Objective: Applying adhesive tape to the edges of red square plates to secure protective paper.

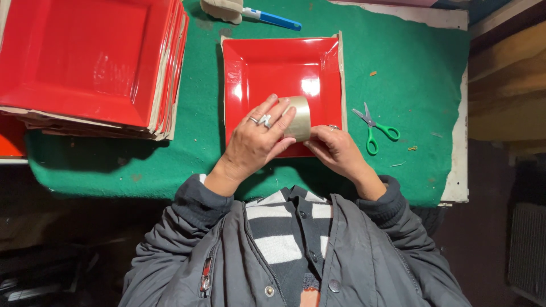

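Head view looks straight down onto a green felt-covered tabletop [409, 85]. At ten o'clock sits a stack of glossy red square plates [85, 57] interleaved with beige card. Toward eleven o'clock lies a blue-handled tool with a pale pad [250, 12]. At centre rests a single glossy red square plate [278, 74] on a beige card backing. Over its six o'clock edge, the left hand [256, 142], wearing silver rings, presses its fingers on a shiny gold curved sheet [300, 116], grip grasping it. The right hand [335, 150] pinches the same sheet from four o'clock. At three o'clock lie green-handled scissors [375, 128], blades slightly apart.
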